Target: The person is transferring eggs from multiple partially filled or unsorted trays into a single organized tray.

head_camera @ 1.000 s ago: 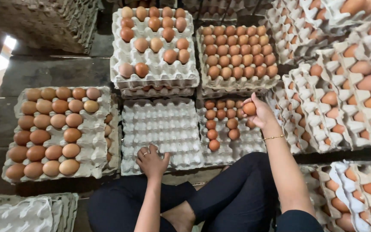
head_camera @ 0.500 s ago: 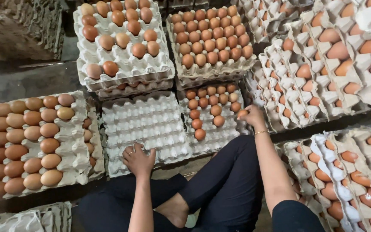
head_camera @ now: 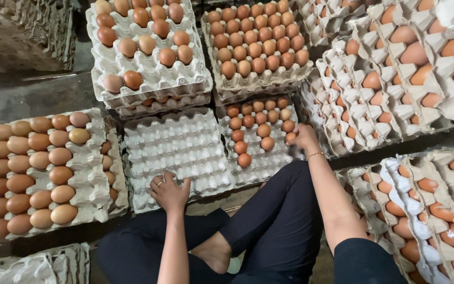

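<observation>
**Two hands on two egg trays**

Two bare hands work over grey pulp egg trays laid on a dark floor, seen from above a person sitting cross-legged in black trousers. The left hand [head_camera: 169,192] lies flat on the near edge of the empty tray stack [head_camera: 179,150], its fingers spread and a ring on one of them. The right hand [head_camera: 303,138], with a thin bracelet at the wrist, rests at the right edge of the part-filled tray [head_camera: 258,158]; its fingers curl around a brown egg [head_camera: 290,137] at that tray's right side, touching it, though whether the egg is lifted or seated in its cup cannot be told.

The part-filled tray sits just right of the empty stack and holds brown eggs mostly in its far rows. Left of the empty stack lies a nearly full tray [head_camera: 98,173] of larger tan eggs. Farther off stand two more stacks: a sparsely filled tray [head_camera: 148,79] on the left and a packed tray [head_camera: 258,79] of small eggs on the right. Tilted, overlapping trays [head_camera: 395,89] of eggs crowd the right side, near and far.
</observation>
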